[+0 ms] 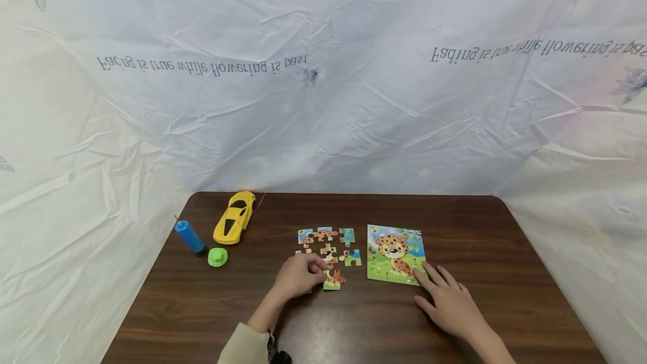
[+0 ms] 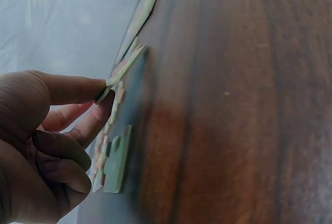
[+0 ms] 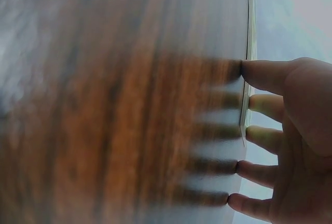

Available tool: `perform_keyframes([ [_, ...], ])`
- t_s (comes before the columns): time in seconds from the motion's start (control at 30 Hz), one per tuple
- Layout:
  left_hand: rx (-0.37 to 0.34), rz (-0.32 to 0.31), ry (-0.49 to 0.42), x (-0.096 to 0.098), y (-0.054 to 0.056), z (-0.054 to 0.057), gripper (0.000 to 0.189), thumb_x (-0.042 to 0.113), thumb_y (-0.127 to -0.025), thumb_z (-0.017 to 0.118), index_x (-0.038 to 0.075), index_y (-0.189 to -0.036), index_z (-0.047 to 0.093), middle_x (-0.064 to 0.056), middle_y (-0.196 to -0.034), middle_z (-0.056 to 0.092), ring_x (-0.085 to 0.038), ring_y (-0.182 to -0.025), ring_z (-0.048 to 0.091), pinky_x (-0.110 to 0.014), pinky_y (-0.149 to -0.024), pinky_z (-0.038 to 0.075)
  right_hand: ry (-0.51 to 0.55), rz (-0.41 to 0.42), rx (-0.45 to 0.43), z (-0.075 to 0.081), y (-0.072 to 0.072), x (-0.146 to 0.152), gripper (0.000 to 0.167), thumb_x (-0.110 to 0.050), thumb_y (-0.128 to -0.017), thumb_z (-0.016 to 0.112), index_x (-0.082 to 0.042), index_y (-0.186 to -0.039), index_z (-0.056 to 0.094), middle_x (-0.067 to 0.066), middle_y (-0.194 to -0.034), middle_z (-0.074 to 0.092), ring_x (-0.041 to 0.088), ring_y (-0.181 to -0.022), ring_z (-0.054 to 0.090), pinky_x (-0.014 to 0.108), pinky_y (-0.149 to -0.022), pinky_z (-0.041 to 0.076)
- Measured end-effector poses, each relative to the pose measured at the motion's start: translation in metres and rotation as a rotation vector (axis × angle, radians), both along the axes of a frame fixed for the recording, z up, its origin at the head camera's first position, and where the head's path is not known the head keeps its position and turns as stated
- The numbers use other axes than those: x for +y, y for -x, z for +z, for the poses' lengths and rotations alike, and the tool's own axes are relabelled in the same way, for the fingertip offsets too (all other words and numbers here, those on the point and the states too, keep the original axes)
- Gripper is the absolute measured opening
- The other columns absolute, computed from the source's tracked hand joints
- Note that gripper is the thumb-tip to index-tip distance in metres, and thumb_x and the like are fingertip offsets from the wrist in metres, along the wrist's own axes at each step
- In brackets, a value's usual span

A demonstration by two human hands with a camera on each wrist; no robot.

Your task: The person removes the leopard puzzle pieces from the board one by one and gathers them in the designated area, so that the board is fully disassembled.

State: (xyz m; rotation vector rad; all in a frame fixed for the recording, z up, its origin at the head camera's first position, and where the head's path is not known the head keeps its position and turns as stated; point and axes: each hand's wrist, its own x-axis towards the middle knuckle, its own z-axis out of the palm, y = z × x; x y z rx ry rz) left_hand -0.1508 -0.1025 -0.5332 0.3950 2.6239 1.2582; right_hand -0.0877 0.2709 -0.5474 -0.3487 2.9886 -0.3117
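Observation:
My left hand (image 1: 299,277) pinches a jigsaw piece (image 1: 332,280) with orange spotted fur and green grass between thumb and finger. In the left wrist view that piece (image 2: 124,70) is tilted, one edge raised off the table. Several loose jigsaw pieces (image 1: 347,235) lie in rough rows around and beyond this hand, some partly hidden by it. To their right is a square leopard picture board (image 1: 386,267). My right hand (image 1: 449,300) lies with fingers spread at the board's lower right corner, some fingertips touching the board and others the table (image 3: 129,130).
Toward the left of the dark wooden table (image 1: 445,212) are a yellow toy car (image 1: 233,218), a blue cylinder (image 1: 189,236) with a thin tip, and a small green toy (image 1: 217,257). A pale printed sheet (image 1: 323,117) hangs behind the table.

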Motion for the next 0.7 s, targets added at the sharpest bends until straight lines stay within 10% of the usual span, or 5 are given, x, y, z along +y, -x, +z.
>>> perform_keyframes([
  [0.7,0.097,0.019,0.117,0.014,-0.006,-0.001,0.005,0.02,-0.092,0.076,0.024,-0.096,0.078,0.02,-0.078,0.064,-0.002,-0.066,0.056,-0.033,-0.061,0.046,0.007,0.005,0.022,0.003,-0.002,0.0,0.063,-0.042,-0.098,0.071,-0.017,-0.154,0.054,0.019,-0.159,0.043,0.052,-0.14,0.041,0.077,-0.093,0.039],
])
